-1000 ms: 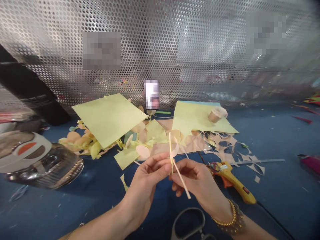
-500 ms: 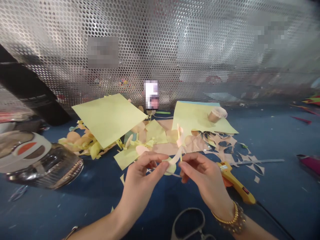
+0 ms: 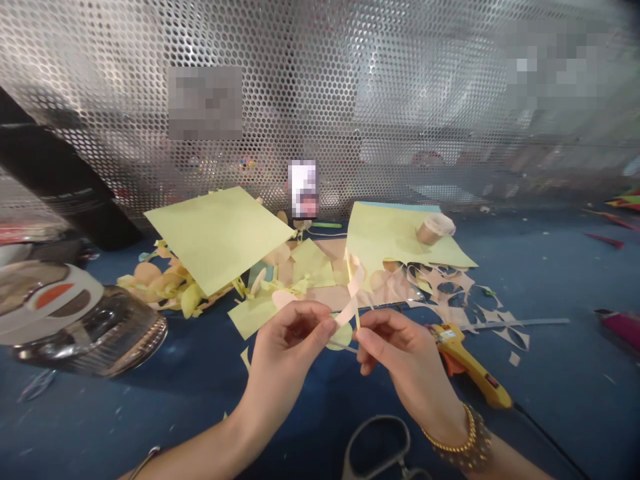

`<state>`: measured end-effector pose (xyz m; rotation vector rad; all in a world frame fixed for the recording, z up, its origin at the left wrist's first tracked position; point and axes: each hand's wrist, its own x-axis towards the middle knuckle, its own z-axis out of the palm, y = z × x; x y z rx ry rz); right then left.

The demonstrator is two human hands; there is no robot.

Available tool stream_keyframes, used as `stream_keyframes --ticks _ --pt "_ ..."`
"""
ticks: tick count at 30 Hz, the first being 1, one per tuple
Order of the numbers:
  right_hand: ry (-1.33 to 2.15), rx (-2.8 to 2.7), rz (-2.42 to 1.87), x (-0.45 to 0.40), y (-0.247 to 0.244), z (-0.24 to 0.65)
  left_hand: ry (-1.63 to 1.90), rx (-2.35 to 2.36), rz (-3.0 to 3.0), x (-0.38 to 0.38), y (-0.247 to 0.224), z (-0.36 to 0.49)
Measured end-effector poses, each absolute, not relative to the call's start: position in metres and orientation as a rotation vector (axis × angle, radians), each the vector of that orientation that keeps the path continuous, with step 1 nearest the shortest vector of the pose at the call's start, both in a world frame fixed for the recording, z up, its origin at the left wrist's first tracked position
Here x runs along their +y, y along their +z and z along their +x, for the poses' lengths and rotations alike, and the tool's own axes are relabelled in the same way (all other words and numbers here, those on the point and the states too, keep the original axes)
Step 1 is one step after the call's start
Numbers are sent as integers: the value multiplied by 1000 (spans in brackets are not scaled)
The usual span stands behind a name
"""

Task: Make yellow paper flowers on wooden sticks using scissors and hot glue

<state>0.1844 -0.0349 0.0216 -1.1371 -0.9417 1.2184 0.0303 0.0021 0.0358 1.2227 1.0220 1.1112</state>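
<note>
L hand point(image 3: 283, 347) & R hand point(image 3: 407, 353) are up just above the blue tabletop point(image 3: 565, 407), close together near the middle. L grip is narrow, thumb & fingers pinched on the lower end of a curled peach paper strip point(image 3: 354, 283), w/ a round pale yellow paper disc point(image 3: 340, 345) showing right under the fingertips. R grip is narrow too, thumb & fingers pinched on a thin stick point(image 3: 356, 313), which stands nearly upright btwn the hands, strip curving up along it. Stick & strip are held in the air, not touching the tabletop

Nearest the body, open scissors point(image 3: 377, 448) lie at the bottom edge, handles only in view. Gold bangles point(image 3: 457, 443) sit on the R wrist. Just right of the R hand is a yellow hot glue gun point(image 3: 467, 363), cord running off toward the near right

Beyond the hands, a cut-up peach paper sheet point(image 3: 450, 287) full of holes spreads right of center. Behind it lies a pale yellow paper sheet point(image 3: 395, 237) w/ a roll of tape point(image 3: 435, 229) on top. Another pale yellow paper sheet point(image 3: 217, 237) sits tilted on a heap of paper cutouts point(image 3: 165, 287) to the left. Far left is a glass-&-white appliance point(image 3: 85, 327), w/ a black tube point(image 3: 55, 167) behind it. A pink item point(image 3: 623, 330) sits at the right edge. A perforated metal screen point(image 3: 350, 87) stands along the far side
</note>
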Motion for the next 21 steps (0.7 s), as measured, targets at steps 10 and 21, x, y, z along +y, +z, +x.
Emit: stream_keyframes --ticks 10,21 --pt "1338 -910 -1072 -36 19 177 1035 916 1177 -1 36 32" --pt "1350 -859 -1013 -33 15 176 998 901 1174 -5 33 32"
